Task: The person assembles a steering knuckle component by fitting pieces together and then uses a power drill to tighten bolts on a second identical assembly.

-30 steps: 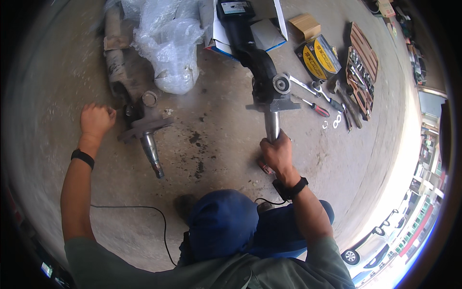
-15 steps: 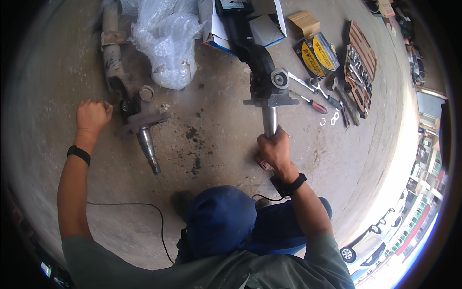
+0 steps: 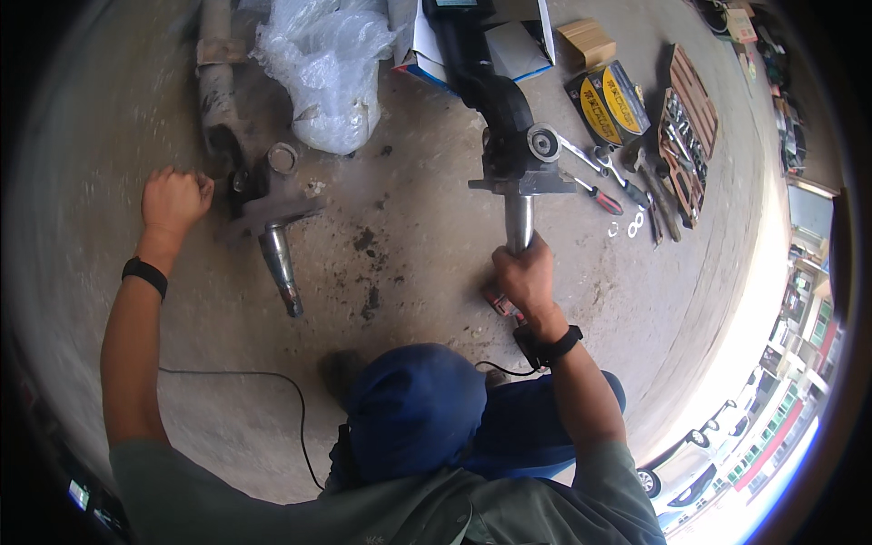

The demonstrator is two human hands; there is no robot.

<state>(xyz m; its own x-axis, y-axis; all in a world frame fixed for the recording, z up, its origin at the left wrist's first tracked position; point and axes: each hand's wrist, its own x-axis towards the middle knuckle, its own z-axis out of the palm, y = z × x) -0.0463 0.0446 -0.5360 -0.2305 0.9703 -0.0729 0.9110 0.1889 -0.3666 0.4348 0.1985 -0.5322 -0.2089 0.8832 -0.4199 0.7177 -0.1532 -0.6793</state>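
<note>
A shiny spindle (image 3: 520, 220) sticks out toward me from a black axle (image 3: 502, 113) with a flange and a round bushing. My right hand (image 3: 527, 275) is wrapped round the near end of this spindle. To the left lies a worn, rusty axle (image 3: 218, 100), its dirty spindle (image 3: 281, 272) pointing toward me. My left hand (image 3: 175, 202) is a closed fist just left of the rusty axle's knuckle; what it holds, if anything, is hidden. A red and black power tool (image 3: 501, 302) shows partly beneath my right hand.
Bubble wrap (image 3: 331, 82) lies between the axles, and an open white box (image 3: 518, 54) sits under the black one. Right of it are wrenches (image 3: 581, 156), a screwdriver (image 3: 603, 200), a hammer (image 3: 656, 186), a yellow-black box (image 3: 610, 104) and a socket set (image 3: 686, 136). A black cable (image 3: 245, 373) crosses the floor.
The whole view has shifted slightly. My right hand keeps its grip on the spindle, and my left fist stays beside the rusty axle.
</note>
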